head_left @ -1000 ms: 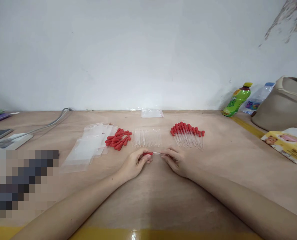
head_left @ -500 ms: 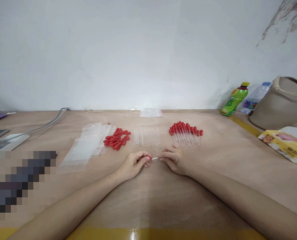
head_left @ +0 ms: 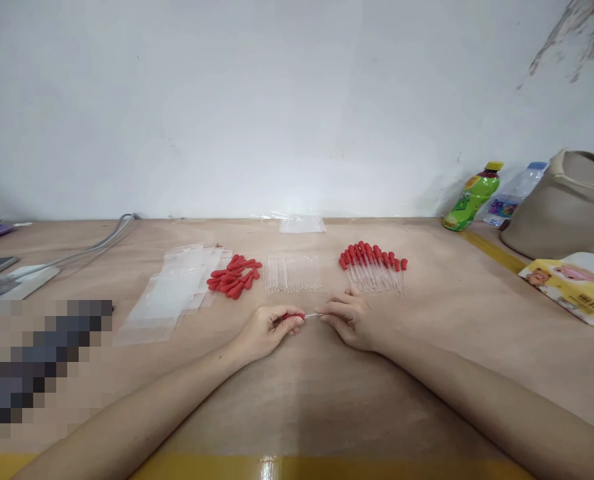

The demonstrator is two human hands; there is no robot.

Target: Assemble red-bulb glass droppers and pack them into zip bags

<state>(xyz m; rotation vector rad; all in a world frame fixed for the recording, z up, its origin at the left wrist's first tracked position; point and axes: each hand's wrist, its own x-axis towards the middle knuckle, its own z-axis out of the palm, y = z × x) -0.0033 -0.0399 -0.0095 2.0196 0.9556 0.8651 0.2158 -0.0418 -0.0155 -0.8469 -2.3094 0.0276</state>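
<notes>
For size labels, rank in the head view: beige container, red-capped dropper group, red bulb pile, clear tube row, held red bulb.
1. Beige container
2. Red-capped dropper group
3. Red bulb pile and clear tube row: too alike to rank
4. Held red bulb, partly hidden

left hand [head_left: 274,328] and right hand [head_left: 354,321] seen bare, left forearm [head_left: 177,403] marked by a small mole [head_left: 220,357] near the wrist [head_left: 241,348], right forearm [head_left: 467,398] likewise seen uncovered
</notes>
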